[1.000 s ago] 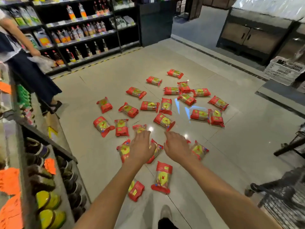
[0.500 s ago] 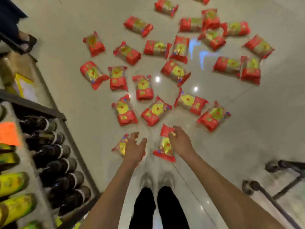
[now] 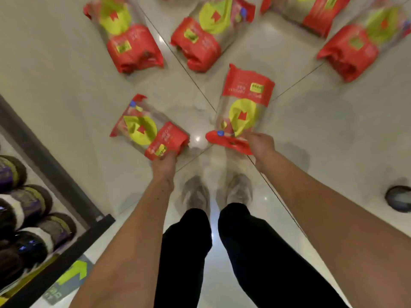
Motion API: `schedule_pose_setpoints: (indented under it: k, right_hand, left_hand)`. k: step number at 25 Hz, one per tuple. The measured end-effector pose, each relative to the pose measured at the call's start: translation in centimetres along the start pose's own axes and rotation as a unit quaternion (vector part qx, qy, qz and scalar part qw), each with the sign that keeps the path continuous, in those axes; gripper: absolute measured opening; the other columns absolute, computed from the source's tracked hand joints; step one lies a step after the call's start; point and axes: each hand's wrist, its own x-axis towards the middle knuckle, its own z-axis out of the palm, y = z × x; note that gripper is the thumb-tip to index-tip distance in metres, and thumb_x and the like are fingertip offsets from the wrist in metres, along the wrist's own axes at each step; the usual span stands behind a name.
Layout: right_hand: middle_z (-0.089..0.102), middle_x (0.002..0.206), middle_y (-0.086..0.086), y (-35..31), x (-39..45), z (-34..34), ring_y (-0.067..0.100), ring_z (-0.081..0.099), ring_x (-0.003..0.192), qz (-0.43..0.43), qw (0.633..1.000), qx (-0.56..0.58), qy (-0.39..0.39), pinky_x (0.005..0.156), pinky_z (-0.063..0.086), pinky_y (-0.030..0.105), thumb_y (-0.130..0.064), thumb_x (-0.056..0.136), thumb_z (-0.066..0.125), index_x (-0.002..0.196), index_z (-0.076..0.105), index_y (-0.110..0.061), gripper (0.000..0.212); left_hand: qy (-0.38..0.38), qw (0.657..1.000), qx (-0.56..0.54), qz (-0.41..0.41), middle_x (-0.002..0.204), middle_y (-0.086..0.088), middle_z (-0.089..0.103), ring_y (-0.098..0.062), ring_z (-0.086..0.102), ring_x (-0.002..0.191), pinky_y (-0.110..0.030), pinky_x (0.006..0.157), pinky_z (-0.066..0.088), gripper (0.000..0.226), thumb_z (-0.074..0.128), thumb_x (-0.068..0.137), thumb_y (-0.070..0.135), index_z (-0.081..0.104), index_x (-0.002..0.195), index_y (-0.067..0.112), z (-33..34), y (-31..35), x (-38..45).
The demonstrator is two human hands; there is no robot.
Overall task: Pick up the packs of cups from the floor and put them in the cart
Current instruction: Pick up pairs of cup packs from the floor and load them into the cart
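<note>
Red and clear packs of cups with yellow-green labels lie on the pale tiled floor. My left hand point(image 3: 164, 166) grips the near red end of one pack point(image 3: 146, 130) just ahead of my feet. My right hand point(image 3: 260, 144) grips the near red end of a second pack point(image 3: 243, 107), which points away from me. Beyond them lie more packs: one at upper left point(image 3: 126, 36), one at upper centre point(image 3: 206, 34), one at the right point(image 3: 360, 41) and another at the top right point(image 3: 311, 10). The cart's basket is out of view.
A low shelf with a dark frame point(image 3: 55, 172) holding rows of dark bottles point(image 3: 26, 221) runs along my left. A dark wheel point(image 3: 399, 197) sits on the floor at the right edge. My shoes point(image 3: 218, 192) stand between my arms.
The camera has dropped much closer to the floor. Both hands, open and reaching before, have closed on the near ends of the two closest packs.
</note>
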Motion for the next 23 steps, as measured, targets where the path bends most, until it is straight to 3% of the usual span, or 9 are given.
schedule_pose_setpoints:
  k: [4,6,8,9,12,13,19,21,23]
  right_hand:
    - [0.054,0.143,0.014,0.5,6.1,1.3,0.032,0.057,0.127,0.011,0.996,-0.02,0.089,0.099,0.05,0.038,-0.057,0.078,0.079,0.144,0.044,-0.003,0.092]
    - [0.052,0.146,0.013,0.6,8.4,2.0,0.033,0.055,0.129,0.015,0.995,-0.017,0.093,0.105,0.048,0.043,-0.062,0.071,0.082,0.145,0.04,-0.005,0.102]
    - [0.053,0.145,0.01,0.5,10.2,2.9,0.03,0.056,0.128,-0.005,0.997,-0.016,0.081,0.104,0.046,0.037,-0.057,0.074,0.083,0.147,0.037,-0.007,0.1]
    - [0.056,0.142,0.009,0.4,10.8,3.1,0.027,0.058,0.124,-0.016,0.997,-0.01,0.074,0.101,0.048,0.033,-0.051,0.074,0.085,0.146,0.038,-0.008,0.096]
    - [0.062,0.121,0.002,0.7,12.2,3.5,0.015,0.063,0.092,-0.039,0.997,0.031,0.06,0.063,0.051,0.012,-0.036,0.073,0.091,0.137,0.046,-0.009,0.083]
    - [0.062,0.115,0.002,0.8,12.4,3.5,0.011,0.062,0.082,-0.041,0.996,0.042,0.06,0.055,0.05,0.012,-0.035,0.072,0.092,0.133,0.048,-0.009,0.08]
    - [0.067,0.097,-0.004,0.5,12.8,3.3,0.007,0.064,0.074,-0.06,0.995,0.062,0.048,0.061,0.054,0.026,-0.035,0.067,0.094,0.116,0.055,-0.016,0.066]
    - [0.064,0.092,-0.004,0.1,12.2,3.4,0.009,0.063,0.068,-0.076,0.994,0.06,0.054,0.062,0.057,0.031,-0.032,0.067,0.095,0.114,0.051,-0.017,0.066]
    - [0.065,0.097,-0.002,-0.4,11.0,3.1,0.016,0.068,0.078,-0.102,0.992,0.043,0.067,0.073,0.061,0.038,-0.035,0.064,0.096,0.112,0.051,-0.018,0.068]
  left_hand:
    - [0.102,0.991,0.037,-0.079,0.138,-0.018,0.055,-0.035,0.057,0.122,-0.046,0.101,0.05,0.099,0.071,0.075,0.067,0.042,0.143,0.002,-1.6,-1.7,7.5]
    - [0.082,0.995,0.004,-0.061,0.135,-0.015,0.056,-0.028,0.063,0.11,-0.036,0.088,0.055,0.089,0.069,0.081,0.063,0.042,0.142,0.003,-1.5,-1.6,10.3]
    - [0.049,0.998,-0.026,-0.037,0.116,-0.01,0.064,-0.016,0.07,0.074,-0.022,0.054,0.054,0.057,0.068,0.091,0.048,0.047,0.127,0.009,-1.2,-1.6,12.3]
    - [0.034,0.997,-0.051,-0.037,0.114,-0.009,0.065,-0.013,0.068,0.071,-0.021,0.05,0.053,0.049,0.069,0.091,0.044,0.049,0.122,0.011,-1.2,-1.9,13.0]
    - [-0.02,0.991,-0.126,-0.035,0.119,-0.011,0.069,-0.018,0.068,0.089,-0.035,0.071,0.057,0.045,0.074,0.088,0.039,0.058,0.118,0.011,-1.7,-2.8,14.2]
    - [-0.03,0.989,-0.139,-0.033,0.118,-0.011,0.07,-0.021,0.069,0.091,-0.039,0.073,0.058,0.042,0.075,0.088,0.037,0.059,0.116,0.011,-1.9,-3.0,14.7]
    - [-0.064,0.985,-0.162,-0.009,0.116,-0.008,0.071,-0.024,0.07,0.09,-0.038,0.059,0.058,0.046,0.076,0.086,0.036,0.06,0.125,0.018,-2.5,-2.7,14.8]
    - [-0.042,0.985,-0.168,0.004,0.118,-0.012,0.072,-0.027,0.07,0.086,-0.034,0.05,0.052,0.058,0.08,0.08,0.041,0.059,0.129,0.017,-2.6,-2.4,14.3]
    - [-0.014,0.985,-0.172,0.009,0.117,-0.014,0.071,-0.029,0.07,0.079,-0.031,0.046,0.047,0.074,0.084,0.072,0.046,0.054,0.133,0.017,-2.8,-1.5,12.8]
